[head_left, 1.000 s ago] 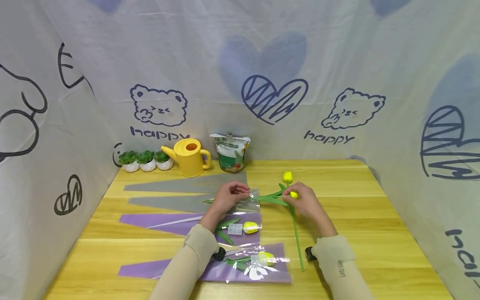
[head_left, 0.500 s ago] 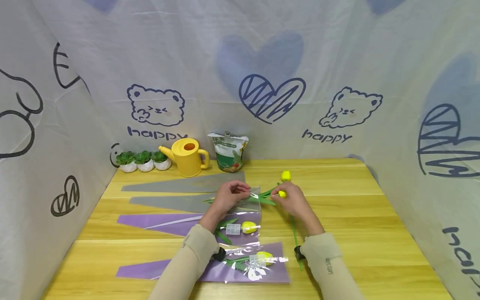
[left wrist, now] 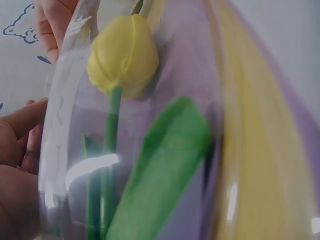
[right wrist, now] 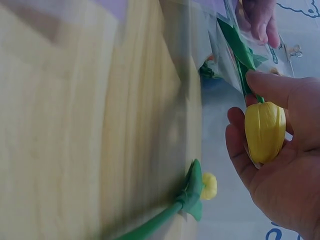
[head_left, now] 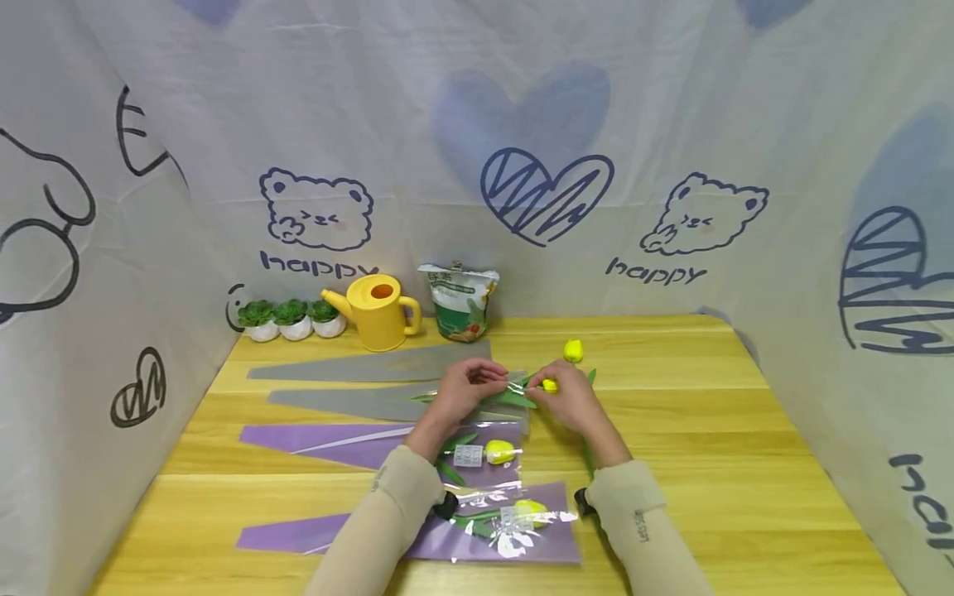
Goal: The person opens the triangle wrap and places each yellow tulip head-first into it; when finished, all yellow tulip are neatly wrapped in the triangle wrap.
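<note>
Wooden plank table [head_left: 708, 430], printed cloth walls. Right hand [head_left: 570, 401] curls round a smooth yellow tulip [right wrist: 264, 131] – stem entering the glossy grey cone sleeve [head_left: 350, 401], whose mouth the left hand [head_left: 465, 391] pinches open at mid-table.

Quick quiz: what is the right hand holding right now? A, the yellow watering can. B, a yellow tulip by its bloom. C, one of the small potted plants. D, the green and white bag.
B: the right hand cups the yellow tulip bloom, fingers curled around it, its green stem pointing toward the clear sleeve pinched by the left hand.
</note>
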The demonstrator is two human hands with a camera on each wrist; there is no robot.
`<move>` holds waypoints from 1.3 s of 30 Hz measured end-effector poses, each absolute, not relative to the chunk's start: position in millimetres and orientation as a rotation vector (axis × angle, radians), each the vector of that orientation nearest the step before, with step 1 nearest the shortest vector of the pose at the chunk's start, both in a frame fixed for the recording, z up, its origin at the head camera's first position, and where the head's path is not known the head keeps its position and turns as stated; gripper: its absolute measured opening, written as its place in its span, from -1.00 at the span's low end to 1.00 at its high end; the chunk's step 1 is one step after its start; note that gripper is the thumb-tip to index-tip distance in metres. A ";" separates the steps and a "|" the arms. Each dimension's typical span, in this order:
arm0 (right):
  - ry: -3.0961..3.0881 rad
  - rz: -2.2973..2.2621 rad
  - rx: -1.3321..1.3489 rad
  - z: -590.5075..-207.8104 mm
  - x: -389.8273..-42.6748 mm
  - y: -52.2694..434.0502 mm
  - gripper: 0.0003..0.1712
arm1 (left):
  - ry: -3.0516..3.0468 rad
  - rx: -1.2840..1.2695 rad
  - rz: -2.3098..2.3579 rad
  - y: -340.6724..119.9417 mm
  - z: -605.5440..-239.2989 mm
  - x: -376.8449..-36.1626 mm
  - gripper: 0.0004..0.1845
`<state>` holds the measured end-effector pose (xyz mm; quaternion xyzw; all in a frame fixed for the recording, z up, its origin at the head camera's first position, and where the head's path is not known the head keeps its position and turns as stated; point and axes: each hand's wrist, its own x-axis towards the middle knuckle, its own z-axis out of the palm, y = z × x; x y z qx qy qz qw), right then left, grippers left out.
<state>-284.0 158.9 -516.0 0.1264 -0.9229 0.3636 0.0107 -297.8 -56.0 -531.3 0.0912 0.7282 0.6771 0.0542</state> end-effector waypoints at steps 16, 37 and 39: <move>-2.887 1.251 0.409 -524.5 -285.6 165.6 -0.84 | 2.227 0.259 2.029 -56.3 -536.8 -298.7 -0.79; -2.927 1.471 0.152 -531.2 -279.0 188.8 -0.76 | 2.210 0.232 2.017 -60.4 -538.2 -299.8 -0.78; -2.912 1.498 0.135 -531.2 -278.6 188.7 -0.76 | 2.214 0.241 2.017 -60.2 -537.0 -299.3 -0.77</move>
